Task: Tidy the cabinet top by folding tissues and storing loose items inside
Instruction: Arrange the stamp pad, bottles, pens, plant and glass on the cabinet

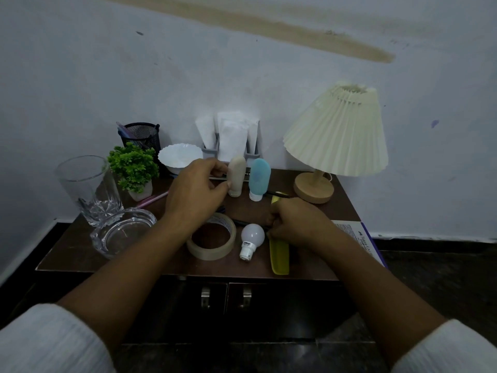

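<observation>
My left hand [196,191] reaches over the brown cabinet top [72,251], thumb and fingers pinching the left side of an upright beige squeeze bottle [237,175]. My right hand [294,222] lies closed over the middle of a yellow comb [279,254], whose ends stick out above and below the fist; a thin black pen [279,195] runs beside it. White tissues [232,135] stand in a grey holder against the wall. Two closed cabinet doors with metal handles [205,297] are below the top's front edge.
A blue squeeze bottle [259,179], tape roll [212,242] and light bulb [251,239] sit mid-top. At left are a glass tumbler [87,189], glass ashtray [122,232], small plant [133,168], mesh pen cup [141,135], white bowl [178,157] and pink pen [152,199]. Lamp [338,135] and book [360,238] at right.
</observation>
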